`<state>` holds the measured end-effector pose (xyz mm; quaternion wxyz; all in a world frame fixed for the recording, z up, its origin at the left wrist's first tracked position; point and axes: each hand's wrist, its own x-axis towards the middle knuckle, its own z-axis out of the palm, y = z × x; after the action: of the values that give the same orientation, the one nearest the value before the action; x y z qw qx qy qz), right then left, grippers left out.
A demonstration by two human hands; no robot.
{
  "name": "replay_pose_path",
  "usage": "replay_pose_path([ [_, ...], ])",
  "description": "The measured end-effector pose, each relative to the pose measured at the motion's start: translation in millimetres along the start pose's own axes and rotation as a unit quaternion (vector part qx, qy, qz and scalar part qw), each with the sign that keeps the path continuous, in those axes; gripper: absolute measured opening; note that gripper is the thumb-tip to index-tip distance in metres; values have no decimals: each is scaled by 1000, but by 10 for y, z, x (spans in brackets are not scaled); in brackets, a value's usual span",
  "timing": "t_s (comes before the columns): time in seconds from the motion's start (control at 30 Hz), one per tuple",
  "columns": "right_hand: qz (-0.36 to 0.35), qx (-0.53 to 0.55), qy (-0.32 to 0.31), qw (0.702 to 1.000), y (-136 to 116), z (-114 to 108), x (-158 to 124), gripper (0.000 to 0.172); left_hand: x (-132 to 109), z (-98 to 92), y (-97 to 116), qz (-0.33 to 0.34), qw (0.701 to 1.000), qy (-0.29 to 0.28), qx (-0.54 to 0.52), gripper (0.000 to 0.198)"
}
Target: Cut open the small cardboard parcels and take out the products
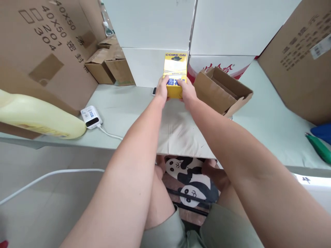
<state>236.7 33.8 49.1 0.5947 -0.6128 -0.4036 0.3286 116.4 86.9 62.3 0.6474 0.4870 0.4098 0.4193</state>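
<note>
Both of my hands grip a yellow box (175, 66) near the back of the covered table. "COME ON" and a dark hat are printed across its top end, with blue and white print lower down. My left hand (162, 90) is closed on its left side, the thumb lying on the printed face. On the opposite side my right hand (189, 92) is closed in the same way. The fingers beneath the box are mostly hidden. Just right of my right hand sits an open brown cardboard box (219, 90). A small dark-fronted object (154, 91) peeks out beside my left hand.
White boxes (155, 24) stand stacked behind. Large cartons rise at left (38, 44) and right (305, 58). A pale yellow bottle (38, 115) lies at the left edge near a white device (91, 117) with a cable. A green-handled tool (319, 148) lies far right.
</note>
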Motion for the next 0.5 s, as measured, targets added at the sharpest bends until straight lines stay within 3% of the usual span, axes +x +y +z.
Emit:
replay_pose_path([
  [0.07, 15, 28, -3, 999, -21, 6, -65, 77, -69, 1, 59, -7, 999, 2, 41, 47],
  [0.13, -20, 51, -16, 998, -85, -23, -226, 77, -214, 37, 111, 16, 999, -6, 45, 45],
  [0.27, -149, 43, -9, 988, -253, -197, -832, 71, -819, 174, 42, 158, 987, -5, -16, 60],
  [0.37, -233, 48, -52, 970, -243, -454, -1525, 75, -1537, 269, -297, 303, 950, -20, -65, 72],
  [0.43, -222, 62, -57, 971, -123, -679, -2070, 85, -2036, 310, -608, 315, 944, -48, -82, 71],
  [0.5, -163, 73, -13, 984, 60, -932, -2630, 85, -2429, 329, -870, 308, 941, -110, -92, 75],
])
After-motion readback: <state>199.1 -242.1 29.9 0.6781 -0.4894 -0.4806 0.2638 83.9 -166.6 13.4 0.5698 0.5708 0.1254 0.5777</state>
